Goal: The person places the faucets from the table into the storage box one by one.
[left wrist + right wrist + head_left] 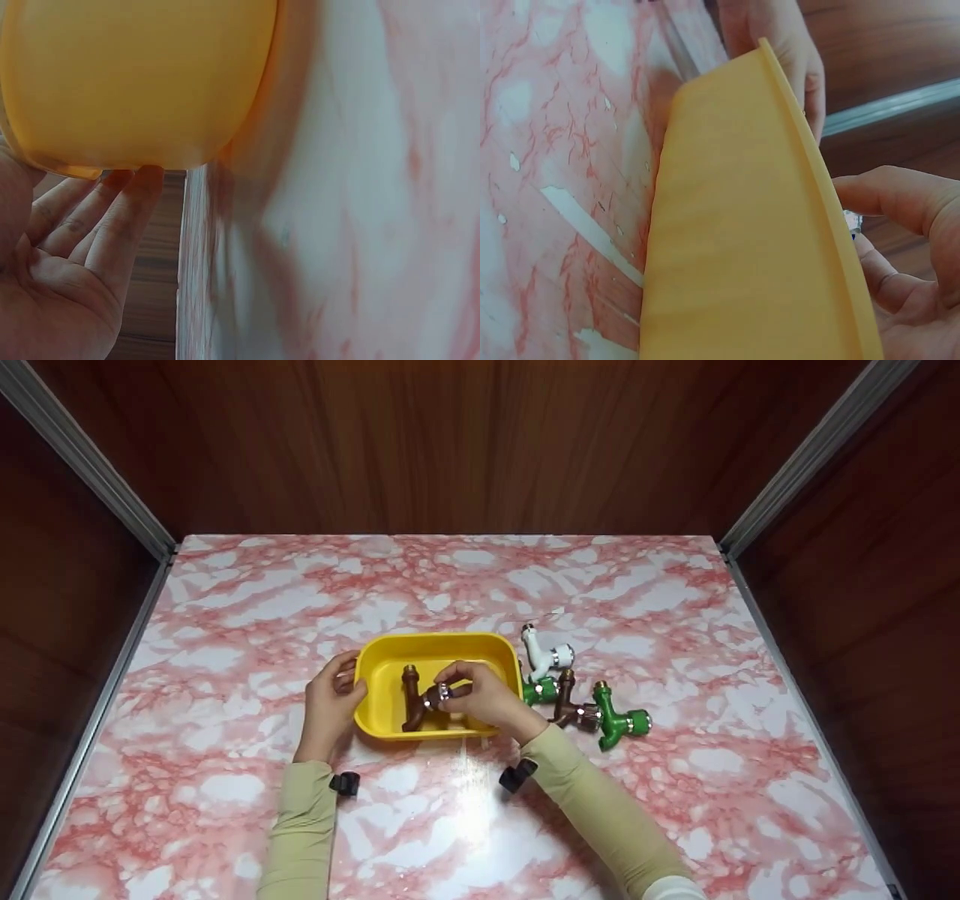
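A yellow plastic tub stands on the marbled table. My left hand holds its left end, thumb at the rim and fingers against the outer wall; the left wrist view shows those fingers touching the tub. Inside the tub is a brown tap with a brass threaded end. My right hand reaches over the near rim and pinches the tap's knob between thumb and fingers. In the right wrist view the tub's side wall hides most of the tap.
Right of the tub lie a white tap, a second brown tap and a green tap. Another green tap is partly hidden by the tub's right end. Dark wood-grain panels enclose the back and sides.
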Demonstrator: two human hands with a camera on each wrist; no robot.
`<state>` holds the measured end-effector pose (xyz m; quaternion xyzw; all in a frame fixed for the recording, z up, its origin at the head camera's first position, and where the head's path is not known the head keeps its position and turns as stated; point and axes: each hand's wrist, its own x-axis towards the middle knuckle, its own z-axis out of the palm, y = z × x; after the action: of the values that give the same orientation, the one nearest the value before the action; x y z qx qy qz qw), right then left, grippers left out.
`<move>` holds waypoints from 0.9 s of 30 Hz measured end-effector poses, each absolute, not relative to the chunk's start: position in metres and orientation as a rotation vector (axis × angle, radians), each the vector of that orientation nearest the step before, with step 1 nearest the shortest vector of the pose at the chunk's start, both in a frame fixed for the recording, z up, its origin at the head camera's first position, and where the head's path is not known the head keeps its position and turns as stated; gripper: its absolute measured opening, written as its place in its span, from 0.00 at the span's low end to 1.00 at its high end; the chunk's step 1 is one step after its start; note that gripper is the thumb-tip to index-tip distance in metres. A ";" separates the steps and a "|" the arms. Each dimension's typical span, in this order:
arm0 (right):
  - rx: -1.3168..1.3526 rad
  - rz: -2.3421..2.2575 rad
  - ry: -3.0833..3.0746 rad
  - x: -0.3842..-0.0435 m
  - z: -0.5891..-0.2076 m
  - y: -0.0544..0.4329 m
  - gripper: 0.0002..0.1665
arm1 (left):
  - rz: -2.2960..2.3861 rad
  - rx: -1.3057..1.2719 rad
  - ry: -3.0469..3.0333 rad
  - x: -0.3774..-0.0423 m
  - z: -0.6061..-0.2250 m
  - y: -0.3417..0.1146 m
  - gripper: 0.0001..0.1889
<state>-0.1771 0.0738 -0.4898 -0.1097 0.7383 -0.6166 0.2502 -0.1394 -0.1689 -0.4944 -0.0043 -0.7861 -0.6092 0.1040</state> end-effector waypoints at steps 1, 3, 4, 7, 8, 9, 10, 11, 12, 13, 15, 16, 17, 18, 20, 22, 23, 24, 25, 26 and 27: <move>-0.300 -1.666 2.024 -0.177 -0.490 0.073 0.19 | -1.801 -0.014 -2.315 -0.139 -0.494 -0.169 0.22; -0.303 -1.642 2.049 -0.178 -0.490 0.071 0.19 | -1.802 -0.016 -2.310 -0.139 -0.495 -0.169 0.22; -0.303 -1.633 2.055 -0.178 -0.490 0.070 0.19 | -1.802 -0.016 -2.309 -0.139 -0.495 -0.169 0.22; -0.300 -1.607 2.072 -0.179 -0.492 0.067 0.19 | -1.806 -0.015 -2.301 -0.139 -0.495 -0.169 0.22; -0.299 -1.598 2.077 -0.179 -0.492 0.067 0.19 | -1.807 -0.015 -2.300 -0.139 -0.495 -0.169 0.22; -0.299 -1.591 2.080 -0.180 -0.492 0.066 0.19 | -1.806 -0.016 -2.300 -0.139 -0.495 -0.168 0.22; -0.304 -1.579 2.090 -0.180 -0.492 0.065 0.18 | -1.805 -0.017 -2.298 -0.139 -0.495 -0.169 0.22; -0.313 -1.570 2.100 -0.181 -0.492 0.064 0.18 | -1.805 -0.019 -2.297 -0.140 -0.495 -0.169 0.22; -0.319 -1.563 2.105 -0.181 -0.492 0.064 0.18 | -1.808 -0.021 -2.294 -0.140 -0.495 -0.169 0.22; -0.327 -1.556 2.112 -0.181 -0.493 0.063 0.18 | -1.809 -0.023 -2.291 -0.140 -0.495 -0.169 0.22; -0.344 -1.547 2.121 -0.182 -0.493 0.062 0.17 | -1.807 -0.022 -2.293 -0.140 -0.496 -0.169 0.22; -0.352 -1.544 2.124 -0.182 -0.493 0.062 0.17 | -1.807 -0.021 -2.293 -0.140 -0.496 -0.169 0.22; -0.356 -1.543 2.125 -0.183 -0.493 0.061 0.17 | -1.806 -0.018 -2.294 -0.140 -0.496 -0.169 0.22; -0.355 -1.542 2.123 -0.183 -0.493 0.060 0.17 | -1.803 -0.013 -2.296 -0.140 -0.496 -0.169 0.22; -0.353 -1.543 2.118 -0.183 -0.493 0.058 0.17 | -1.796 -0.005 -2.305 -0.140 -0.496 -0.168 0.22; -0.343 -1.546 2.110 -0.183 -0.493 0.055 0.17 | -1.800 -0.002 -2.303 -0.139 -0.496 -0.168 0.22; -0.335 -1.547 2.110 -0.183 -0.493 0.054 0.17 | -1.803 -0.002 -2.300 -0.139 -0.495 -0.169 0.22; -0.330 -1.550 2.113 -0.183 -0.492 0.053 0.17 | -1.806 -0.004 -2.299 -0.139 -0.495 -0.169 0.22; -0.329 -1.549 2.123 -0.184 -0.492 0.052 0.17 | -1.805 -0.008 -2.301 -0.139 -0.495 -0.169 0.22; -0.327 -1.546 2.133 -0.184 -0.492 0.052 0.18 | -1.805 -0.013 -2.300 -0.139 -0.495 -0.169 0.22; -0.324 -1.545 2.144 -0.185 -0.493 0.051 0.18 | -1.800 -0.017 -2.303 -0.139 -0.495 -0.169 0.22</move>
<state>-0.1845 0.0509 -0.4927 -0.1183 0.7823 -0.5636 0.2375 -0.1393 -0.1692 -0.4950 -0.0058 -0.7832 -0.6121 0.1093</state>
